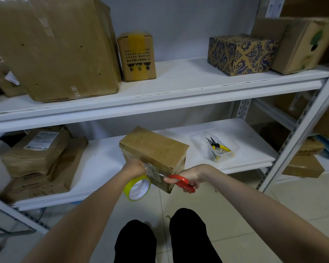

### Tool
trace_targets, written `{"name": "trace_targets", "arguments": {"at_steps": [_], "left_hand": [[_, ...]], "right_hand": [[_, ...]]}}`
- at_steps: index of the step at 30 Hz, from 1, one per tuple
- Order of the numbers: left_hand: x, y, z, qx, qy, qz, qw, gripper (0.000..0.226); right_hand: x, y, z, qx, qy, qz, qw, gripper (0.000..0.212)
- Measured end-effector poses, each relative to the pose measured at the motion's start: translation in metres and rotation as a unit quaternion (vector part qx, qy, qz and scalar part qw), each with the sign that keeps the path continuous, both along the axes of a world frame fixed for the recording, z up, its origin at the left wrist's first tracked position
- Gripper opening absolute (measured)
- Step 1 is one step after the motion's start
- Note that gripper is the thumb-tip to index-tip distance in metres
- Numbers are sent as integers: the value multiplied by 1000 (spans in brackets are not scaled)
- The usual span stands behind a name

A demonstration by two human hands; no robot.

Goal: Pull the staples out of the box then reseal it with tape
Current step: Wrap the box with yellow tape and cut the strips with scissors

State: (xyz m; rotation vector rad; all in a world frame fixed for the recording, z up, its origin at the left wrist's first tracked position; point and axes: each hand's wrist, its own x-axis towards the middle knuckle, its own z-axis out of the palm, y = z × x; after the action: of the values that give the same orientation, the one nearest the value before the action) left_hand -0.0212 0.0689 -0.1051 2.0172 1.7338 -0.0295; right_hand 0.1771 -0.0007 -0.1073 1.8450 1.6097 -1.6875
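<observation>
Head view: cardboard box (156, 149) sits on the lower shelf (103, 164), its near corner overhanging the front edge. Left hand (135, 166), at the box's 7 o'clock, has fingers curled round the top of a yellow-cored tape roll (137, 186); the fingertips are hidden against the box. Right hand (192, 175), at 5 o'clock, has fingers through the red scissors (182, 184), blades pointed at a clear tape strip (152, 171) on the box's near face; blade opening is too blurred to tell. At the box's 3 o'clock, well apart, a clear tray (198, 141) holds yellow-handled pliers (217, 146). At 9 o'clock lie stacked brown parcels (36, 150). At 12 o'clock, the upper shelf (179, 82) carries a large carton (53, 48), a small printed box (137, 57) and a blue-patterned box (239, 54). Staples cannot be made out.
</observation>
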Motion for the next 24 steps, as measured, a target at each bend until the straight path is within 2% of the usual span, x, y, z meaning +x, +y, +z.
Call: {"name": "trace_targets", "arguments": {"at_steps": [2,4,8,9,11,14,16,19,22,24], "left_hand": [[-2,-1,3,9,6,1,1000,20],[-4,-3,8,13,11,-2,1000,18],[-2,-6,17,30,15,-6,999,21],[0,-7,19,37,13,-12,999,20],[5,-9,26,44,-6,-25,999,12],[9,-11,36,55,-53,-17,997,13],[10,-9,43,57,-90,-4,994,15],[7,-7,50,63,-120,10,991,24],[3,-4,55,68,-136,19,988,28],[0,-1,59,73,-141,26,987,29]], "right_hand": [[2,-5,8,1,-11,27,1000,58],[7,-10,22,36,24,36,998,51],[20,-21,63,203,132,-17,970,29],[20,-23,72,251,156,-47,954,21],[18,-22,91,353,195,-129,906,24],[13,-16,119,525,211,-242,788,36],[13,-9,139,605,144,-297,725,36],[22,3,167,662,-86,-305,679,47],[26,18,190,639,-179,-301,685,50],[25,29,205,595,-210,-290,719,47]]}}
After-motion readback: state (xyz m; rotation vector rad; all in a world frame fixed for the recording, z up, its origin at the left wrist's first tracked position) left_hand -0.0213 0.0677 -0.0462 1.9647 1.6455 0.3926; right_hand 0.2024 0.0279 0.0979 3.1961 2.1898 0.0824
